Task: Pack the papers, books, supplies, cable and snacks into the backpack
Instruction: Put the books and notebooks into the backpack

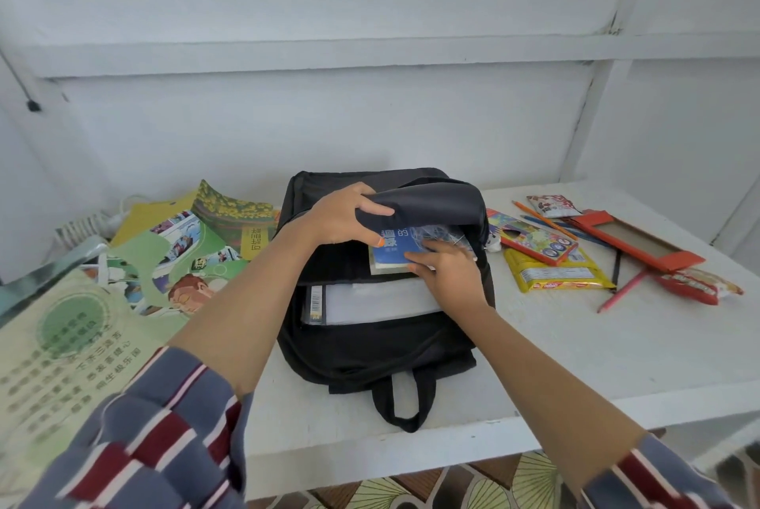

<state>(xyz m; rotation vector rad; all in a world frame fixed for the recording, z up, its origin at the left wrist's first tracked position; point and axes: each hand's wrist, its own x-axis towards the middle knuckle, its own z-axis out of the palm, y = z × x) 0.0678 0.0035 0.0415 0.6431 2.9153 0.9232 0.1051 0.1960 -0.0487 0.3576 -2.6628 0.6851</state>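
Backpack flap (432,204) overhangs blue book (392,252).

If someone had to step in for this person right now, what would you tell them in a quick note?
Left hand grips the flap of the backpack, held up. Right hand holds a blue book, half inside.
White papers are already in.
Left to pack: comic books on the left; pencil box, pencils and snack packets on the right. I cannot make out the cable.
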